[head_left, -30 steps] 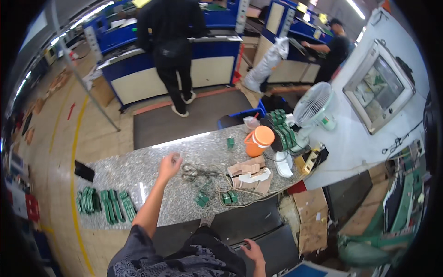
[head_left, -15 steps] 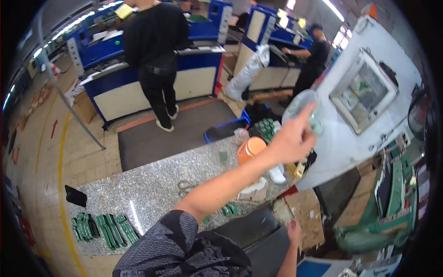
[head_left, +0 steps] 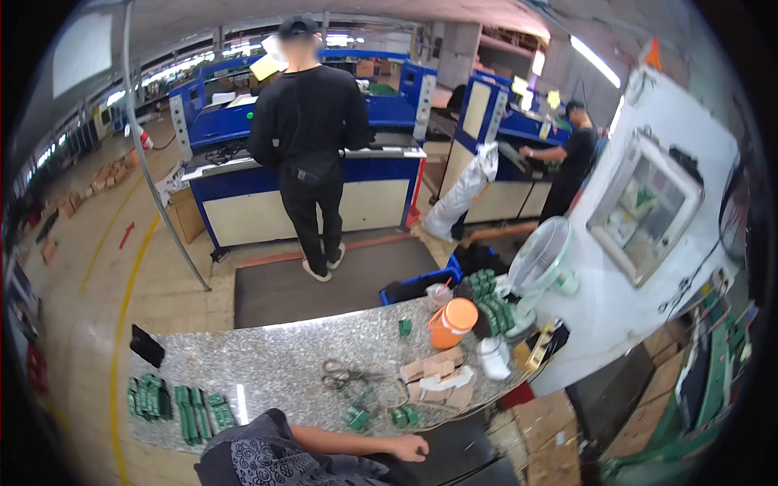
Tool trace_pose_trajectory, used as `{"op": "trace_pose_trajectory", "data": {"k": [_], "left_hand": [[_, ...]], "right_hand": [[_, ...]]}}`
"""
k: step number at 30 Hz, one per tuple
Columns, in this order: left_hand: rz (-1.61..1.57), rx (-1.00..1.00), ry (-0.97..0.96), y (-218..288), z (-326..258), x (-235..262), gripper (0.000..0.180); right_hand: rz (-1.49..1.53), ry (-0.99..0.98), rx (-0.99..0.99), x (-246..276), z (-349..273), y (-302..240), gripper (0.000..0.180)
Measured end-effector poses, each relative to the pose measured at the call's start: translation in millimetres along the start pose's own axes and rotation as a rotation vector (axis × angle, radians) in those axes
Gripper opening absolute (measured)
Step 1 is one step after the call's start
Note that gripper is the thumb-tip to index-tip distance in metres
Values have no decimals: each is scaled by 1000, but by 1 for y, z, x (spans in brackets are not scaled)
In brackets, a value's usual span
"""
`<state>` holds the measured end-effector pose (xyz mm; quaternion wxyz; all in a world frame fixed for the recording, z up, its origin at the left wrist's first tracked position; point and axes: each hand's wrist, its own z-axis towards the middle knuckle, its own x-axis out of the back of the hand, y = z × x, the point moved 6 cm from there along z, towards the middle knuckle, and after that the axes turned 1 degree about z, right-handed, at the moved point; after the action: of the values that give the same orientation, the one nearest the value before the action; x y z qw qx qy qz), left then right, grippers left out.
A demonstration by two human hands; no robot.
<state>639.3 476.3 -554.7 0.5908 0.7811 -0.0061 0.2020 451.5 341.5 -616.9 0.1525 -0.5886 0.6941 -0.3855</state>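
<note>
My left hand (head_left: pixel 409 447) is low in the view, its fingers curled in with nothing seen in them. The left forearm lies across the near edge of the speckled stone table (head_left: pixel 267 356). Close to that hand are small green parts (head_left: pixel 403 416) on the table edge and a dark seat (head_left: pixel 454 444). Scissors (head_left: pixel 340 374) rest mid-table. To their right are tan and white pieces (head_left: pixel 438 379). At the left end stand rows of green strip-like parts (head_left: pixel 150 398). My right hand is out of view.
An orange jug (head_left: pixel 452 326), a white fan (head_left: pixel 541 255), stacked green parts (head_left: pixel 493 308) and a power strip (head_left: pixel 539 350) crowd the right end. A dark upright object (head_left: pixel 147 346) stands at the left corner. Two people (head_left: pixel 312 121) work at blue machines beyond; a metal pole (head_left: pixel 154 174) rises at left.
My left arm, stretched out with a finger pointing toward the fan, has dropped down and its fingers have curled. The right hand has left the view, and the view has tilted upward.
</note>
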Motion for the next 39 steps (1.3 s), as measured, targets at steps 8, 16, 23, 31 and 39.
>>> {"op": "trace_pose_trajectory", "data": {"k": [8, 16, 23, 31, 39], "left_hand": [[201, 83, -183, -10, 59, -47, 40], [652, 278, -650, -151, 70, -164, 36], [709, 364, -481, -73, 138, -189, 36], [609, 106, -611, 33, 226, -319, 38], [799, -145, -916, 87, 270, -452, 37]], "right_hand": [[201, 20, -106, 8, -36, 31, 21], [372, 161, -230, 54, -96, 68, 23], [538, 246, -311, 86, -149, 125, 25], [765, 344, -345, 149, -226, 215, 27], [618, 1036, 13, 265, -346, 365, 18]]}}
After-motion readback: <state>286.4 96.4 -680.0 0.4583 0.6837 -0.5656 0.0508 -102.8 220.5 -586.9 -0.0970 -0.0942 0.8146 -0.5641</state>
